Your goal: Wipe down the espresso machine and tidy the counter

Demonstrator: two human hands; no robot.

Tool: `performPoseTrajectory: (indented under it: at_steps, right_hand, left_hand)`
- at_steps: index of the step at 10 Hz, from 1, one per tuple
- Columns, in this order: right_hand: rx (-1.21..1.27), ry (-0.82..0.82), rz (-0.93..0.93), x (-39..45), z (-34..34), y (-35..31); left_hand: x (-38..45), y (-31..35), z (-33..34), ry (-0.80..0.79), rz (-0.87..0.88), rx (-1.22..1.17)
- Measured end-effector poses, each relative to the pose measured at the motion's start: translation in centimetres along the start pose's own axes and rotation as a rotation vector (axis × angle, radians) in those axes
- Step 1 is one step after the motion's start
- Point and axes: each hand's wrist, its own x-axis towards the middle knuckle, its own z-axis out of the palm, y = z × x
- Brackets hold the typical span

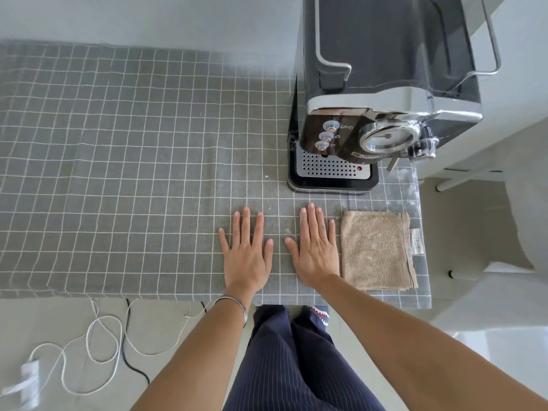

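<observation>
A black and chrome espresso machine (385, 93) stands at the back right of the counter, its perforated drip tray (329, 170) facing me. A folded beige cloth (375, 250) lies flat near the counter's front right corner. My left hand (247, 256) and my right hand (315, 250) rest palm down on the grey checked tablecloth (118, 173), side by side, fingers spread and holding nothing. The right hand lies just left of the cloth, almost touching its edge.
White and black cables (103, 339) trail over the floor below the counter's front edge, with a white adapter (28, 378) at the far left. A white chair (489, 232) stands to the right of the counter. A wall runs behind.
</observation>
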Motion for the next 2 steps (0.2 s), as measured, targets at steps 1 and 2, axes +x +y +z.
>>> performPoseTrajectory:
  at_steps: [1,2]
  right_hand:
    - [0.028,-0.018,-0.005,0.2,-0.2,0.0]
    - [0.277,-0.011,-0.008,0.1,-1.9,0.5]
  left_hand:
    - [0.0,0.0,0.0,0.013,0.007,0.002]
    - [0.1,0.1,0.0,0.027,0.001,0.002]
